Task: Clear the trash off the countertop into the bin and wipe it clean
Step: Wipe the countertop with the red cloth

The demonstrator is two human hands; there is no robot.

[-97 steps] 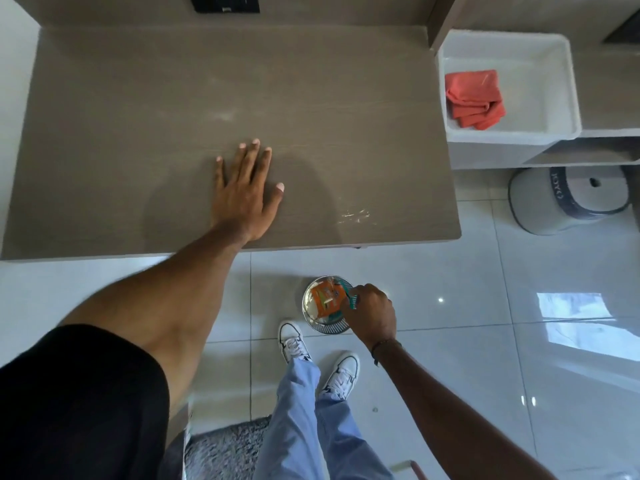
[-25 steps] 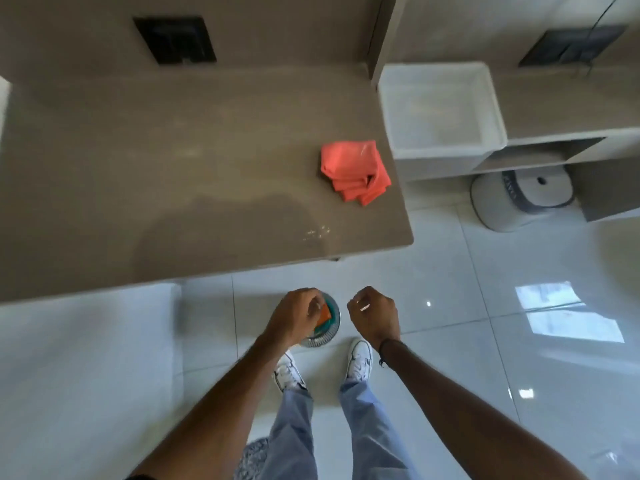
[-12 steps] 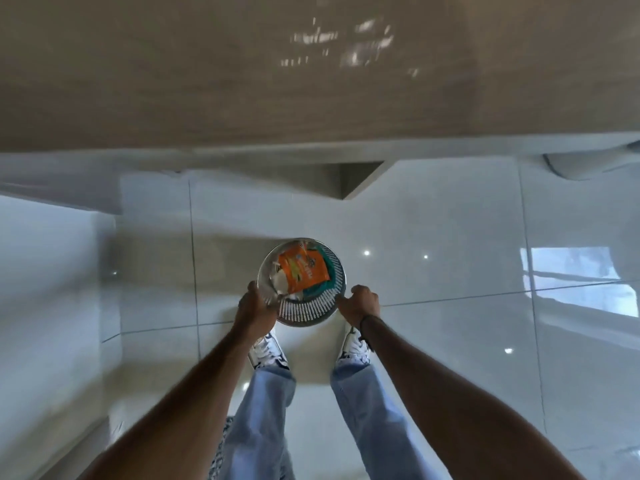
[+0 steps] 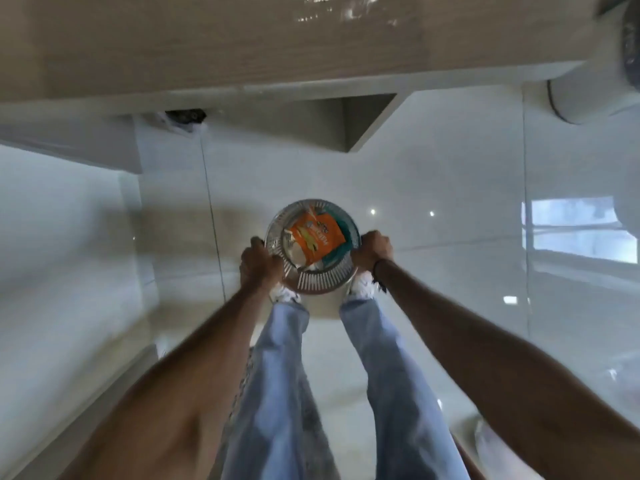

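Glossy white floor (image 4: 450,168) under slotted round bin (image 4: 313,284) of orange wrapper (image 4: 317,239), left hand (image 4: 259,265) and right hand (image 4: 374,251) gripping its rim.

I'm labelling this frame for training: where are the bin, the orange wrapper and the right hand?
bin (image 4: 320,284): head view, slatted near wall.
orange wrapper (image 4: 317,239): head view, middle of its printed face.
right hand (image 4: 374,249): head view, knuckles at the bin's rim.

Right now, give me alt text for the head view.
Both hands, left hand and right hand, grip opposite sides of a round metal bin on the tiled floor, with an orange wrapper inside it. The countertop edge runs above.
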